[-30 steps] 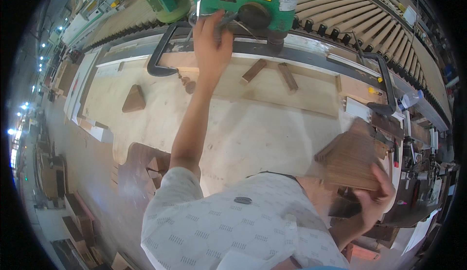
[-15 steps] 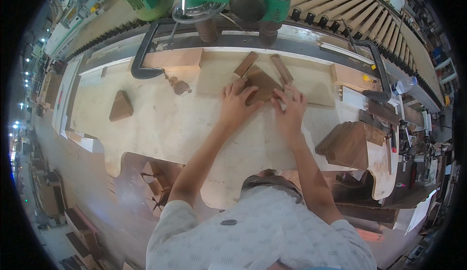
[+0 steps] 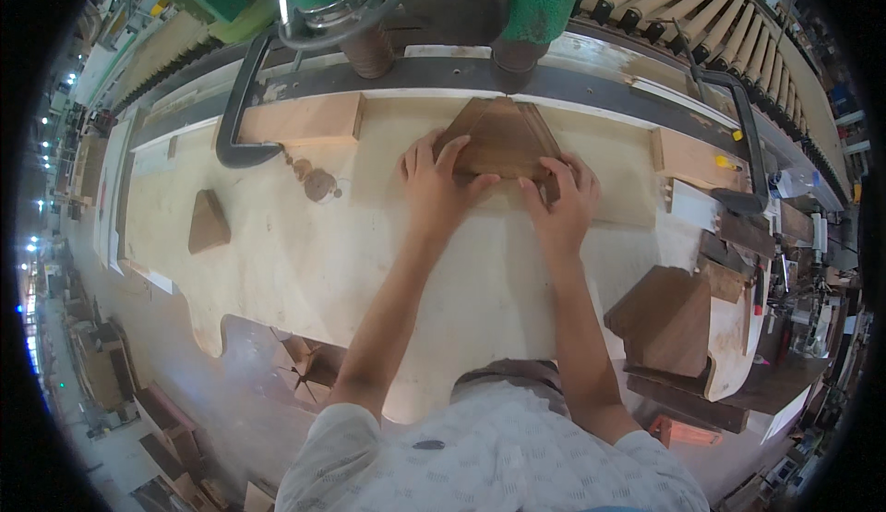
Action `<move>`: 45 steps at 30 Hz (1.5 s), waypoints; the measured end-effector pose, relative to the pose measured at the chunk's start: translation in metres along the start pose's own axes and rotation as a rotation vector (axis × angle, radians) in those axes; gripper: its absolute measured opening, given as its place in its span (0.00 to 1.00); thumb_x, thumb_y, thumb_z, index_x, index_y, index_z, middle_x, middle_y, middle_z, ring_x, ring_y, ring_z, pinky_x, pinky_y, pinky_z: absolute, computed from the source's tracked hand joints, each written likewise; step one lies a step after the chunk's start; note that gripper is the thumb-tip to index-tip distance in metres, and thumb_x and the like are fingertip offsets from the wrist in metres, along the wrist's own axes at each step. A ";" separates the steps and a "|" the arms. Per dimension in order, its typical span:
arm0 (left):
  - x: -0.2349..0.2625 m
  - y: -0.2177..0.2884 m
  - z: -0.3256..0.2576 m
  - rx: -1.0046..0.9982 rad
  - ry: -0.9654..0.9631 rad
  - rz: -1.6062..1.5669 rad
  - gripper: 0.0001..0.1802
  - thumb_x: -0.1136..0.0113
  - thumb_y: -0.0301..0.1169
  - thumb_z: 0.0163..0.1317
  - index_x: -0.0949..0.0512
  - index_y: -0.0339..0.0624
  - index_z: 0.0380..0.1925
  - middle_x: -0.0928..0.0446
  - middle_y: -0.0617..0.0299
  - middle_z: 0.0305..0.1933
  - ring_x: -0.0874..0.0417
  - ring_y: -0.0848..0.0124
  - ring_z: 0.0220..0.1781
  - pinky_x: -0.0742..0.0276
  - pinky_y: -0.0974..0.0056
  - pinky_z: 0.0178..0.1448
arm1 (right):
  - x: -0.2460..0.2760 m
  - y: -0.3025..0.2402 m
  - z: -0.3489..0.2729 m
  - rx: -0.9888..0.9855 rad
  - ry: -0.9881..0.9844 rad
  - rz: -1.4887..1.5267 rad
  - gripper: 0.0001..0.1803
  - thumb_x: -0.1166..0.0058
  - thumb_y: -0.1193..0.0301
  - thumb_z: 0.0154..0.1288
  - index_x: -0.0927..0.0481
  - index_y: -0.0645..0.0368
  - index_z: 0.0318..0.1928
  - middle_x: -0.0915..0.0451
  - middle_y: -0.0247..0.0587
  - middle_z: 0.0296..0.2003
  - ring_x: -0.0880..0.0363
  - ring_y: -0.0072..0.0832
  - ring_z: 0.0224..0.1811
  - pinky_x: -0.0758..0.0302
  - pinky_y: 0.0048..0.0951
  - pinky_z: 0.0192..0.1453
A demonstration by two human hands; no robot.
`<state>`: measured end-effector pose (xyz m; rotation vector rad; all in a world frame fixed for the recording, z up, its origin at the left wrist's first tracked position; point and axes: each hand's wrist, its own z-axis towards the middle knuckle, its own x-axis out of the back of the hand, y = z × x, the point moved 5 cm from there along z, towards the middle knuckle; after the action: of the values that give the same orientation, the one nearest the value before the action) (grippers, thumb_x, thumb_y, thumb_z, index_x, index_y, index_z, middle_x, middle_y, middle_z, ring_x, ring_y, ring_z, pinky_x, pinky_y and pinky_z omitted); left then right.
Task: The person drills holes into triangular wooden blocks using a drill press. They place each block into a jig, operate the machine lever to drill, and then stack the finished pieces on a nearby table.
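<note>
The person bends over a pale desk, both bare hands on a brown block of wood that tapers toward a green machine at the far side. The block lies flat on a light board set on the desk, its narrow end away from the person and its wide edge near. The left hand has its grip partly closed on the near left corner, fingers bent along the side and over the top, thumb at the near edge. The right hand mirrors it at the near right corner, its grip likewise partly closed with the thumb low and the fingers curled along the side. A narrow brown strip runs along the block's right sloping side. Beyond the block, 2 black clamps stand at the far edge, the left clamp by a light wooden bar and the right clamp by a second bar. A small wedge of brown wood lies well apart on the left, and a brown stack sits to the right.
</note>
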<state>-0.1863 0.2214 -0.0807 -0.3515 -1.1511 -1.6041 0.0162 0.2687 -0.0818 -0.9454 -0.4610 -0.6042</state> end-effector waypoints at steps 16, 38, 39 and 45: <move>0.006 -0.002 0.019 0.012 -0.129 0.041 0.51 0.13 0.53 0.35 0.27 0.45 0.58 0.21 0.60 0.57 0.25 0.56 0.63 0.38 0.50 0.71 | 0.002 0.005 0.002 -0.200 0.020 0.143 0.31 0.20 0.58 0.50 0.20 0.52 0.52 0.20 0.44 0.58 0.27 0.47 0.63 0.36 0.50 0.70; 0.003 0.009 0.015 -0.054 -0.117 0.123 0.41 0.12 0.43 0.38 0.25 0.47 0.52 0.22 0.60 0.58 0.23 0.58 0.61 0.36 0.52 0.69 | -0.001 0.013 0.006 -0.145 0.025 0.143 0.26 0.21 0.64 0.44 0.22 0.51 0.44 0.18 0.40 0.57 0.23 0.41 0.62 0.37 0.49 0.70; 0.001 0.007 0.014 -0.051 -0.122 0.126 0.40 0.12 0.43 0.39 0.25 0.47 0.51 0.22 0.60 0.59 0.23 0.58 0.61 0.36 0.52 0.69 | 0.001 0.012 0.006 -0.146 0.027 0.147 0.26 0.21 0.64 0.45 0.22 0.51 0.44 0.18 0.40 0.57 0.24 0.41 0.62 0.37 0.49 0.70; 0.002 0.009 0.015 -0.073 -0.127 0.095 0.42 0.11 0.42 0.36 0.24 0.46 0.52 0.21 0.57 0.63 0.22 0.56 0.62 0.34 0.51 0.69 | 0.004 0.011 0.008 -0.146 0.023 0.146 0.28 0.23 0.62 0.47 0.21 0.51 0.48 0.20 0.41 0.59 0.26 0.43 0.63 0.38 0.51 0.71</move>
<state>-0.1841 0.2331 -0.0677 -0.5554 -1.1557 -1.5610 0.0254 0.2789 -0.0820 -1.1004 -0.3274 -0.5205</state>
